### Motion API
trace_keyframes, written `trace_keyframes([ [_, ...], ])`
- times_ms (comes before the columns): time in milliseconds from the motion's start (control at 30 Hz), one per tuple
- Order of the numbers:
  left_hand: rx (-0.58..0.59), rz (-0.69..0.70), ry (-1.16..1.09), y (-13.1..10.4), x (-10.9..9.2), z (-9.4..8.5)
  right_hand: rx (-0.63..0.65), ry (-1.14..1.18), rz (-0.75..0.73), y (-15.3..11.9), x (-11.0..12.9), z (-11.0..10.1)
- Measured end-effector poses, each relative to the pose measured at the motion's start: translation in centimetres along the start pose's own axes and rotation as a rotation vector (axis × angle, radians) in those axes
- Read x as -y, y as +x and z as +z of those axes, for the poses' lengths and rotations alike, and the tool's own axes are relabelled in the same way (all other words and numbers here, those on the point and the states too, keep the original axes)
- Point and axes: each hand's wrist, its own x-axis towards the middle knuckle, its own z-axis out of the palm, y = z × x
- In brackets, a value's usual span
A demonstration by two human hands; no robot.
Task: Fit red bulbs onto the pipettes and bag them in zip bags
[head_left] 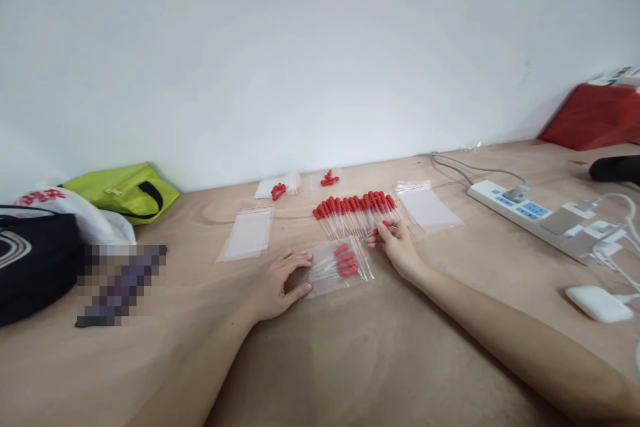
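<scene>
A clear zip bag (pixel 320 287) lies flat on the table with several red-bulbed droppers (pixel 346 260) inside, its zip end facing right. My left hand (pixel 285 283) grips the bag's left edge, thumb on the near corner and curved fingers at the far one. Just beyond the bag's right end, my right hand (pixel 397 247) pinches a single dropper (pixel 379 230) by its red bulb, the thin clear tube pointing left toward the bag opening. Behind both hands, a row of droppers (pixel 357 205) lies side by side, bulbs away from me.
Flat empty zip bags (pixel 247 233) lie to the left, more bags (pixel 429 205) to the right. Loose red bulbs (pixel 279 191) rest on bags by the wall. A power strip (pixel 535 217) with cables and a white charger (pixel 597 303) are right; a green bag (pixel 125 190) stands left.
</scene>
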Motion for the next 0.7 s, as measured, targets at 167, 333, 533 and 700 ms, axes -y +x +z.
trace_keyframes([
  [167,0.000,0.001,0.005,0.1,-0.1,-0.2,-0.059,-0.065,-0.182,0.4,0.5,-0.9],
  [333,0.009,0.000,0.008,0.1,0.0,-0.1,-0.144,-0.132,-0.288,1.3,1.0,-2.2],
  [533,0.005,-0.007,0.008,0.1,0.0,-0.1,-0.114,-0.114,-0.246,0.9,0.7,-1.8],
  [700,-0.001,-0.002,-0.003,0.1,-0.1,-0.1,-0.030,-0.016,-0.112,0.0,0.4,-0.7],
])
